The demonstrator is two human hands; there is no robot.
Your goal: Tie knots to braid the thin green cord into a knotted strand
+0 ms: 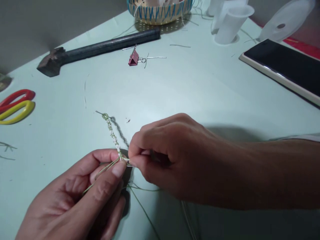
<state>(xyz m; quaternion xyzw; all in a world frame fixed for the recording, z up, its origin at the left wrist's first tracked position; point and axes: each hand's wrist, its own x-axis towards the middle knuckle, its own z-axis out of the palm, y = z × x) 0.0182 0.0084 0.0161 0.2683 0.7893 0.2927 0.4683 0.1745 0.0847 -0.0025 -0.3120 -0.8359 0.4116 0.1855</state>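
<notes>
A thin knotted cord band (111,132), green and white, slants up from my fingers to a small loop with a pin or wire through its far end. My left hand (85,193) pinches the band's near end between thumb and forefinger. Close on its right, my right hand (160,150) is closed, thumb and forefinger pinching pale cord strands just beside the knots. Green cord ends (142,205) trail below the hands onto the table. Some strands are hidden behind my left fingers.
A hammer (100,48) lies at the back left, scissors (18,106) at the left edge. Beyond the band sits a red binder clip (133,57). A phone (287,63), plastic cups (231,25), a spool (286,23) and a basket (160,13) stand farther back.
</notes>
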